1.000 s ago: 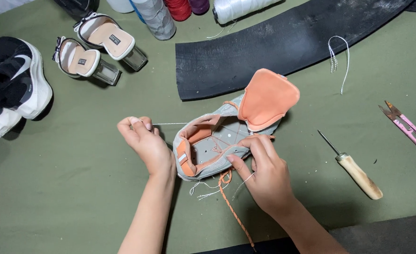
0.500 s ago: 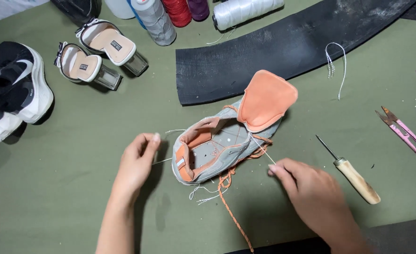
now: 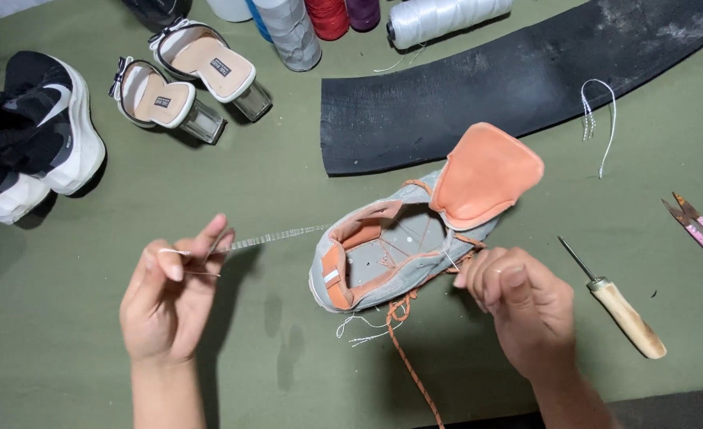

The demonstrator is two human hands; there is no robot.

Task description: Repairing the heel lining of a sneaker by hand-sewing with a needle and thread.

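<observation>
A grey and orange sneaker (image 3: 403, 246) lies in the middle of the green table, its orange tongue (image 3: 482, 175) folded up and back. My left hand (image 3: 173, 298) is off to the left of it, pinching a white thread (image 3: 268, 237) that runs taut to the shoe's opening. My right hand (image 3: 522, 306) rests against the shoe's right side with its fingers curled; a thin thread runs from them to the shoe. An orange lace (image 3: 407, 357) trails from the shoe toward me.
A wooden-handled awl (image 3: 618, 306) lies right of my right hand, pink snips (image 3: 701, 230) further right. A black rubber strip (image 3: 526, 75) curves behind the shoe. Thread spools (image 3: 443, 16) stand at the back. Two clear-heeled sandals (image 3: 185, 79) and a black-and-white sneaker (image 3: 38, 131) sit left.
My left hand has drawn away from the shoe to the left, pulling the white thread out taut. My right hand shifted from the shoe's opening to its right side.
</observation>
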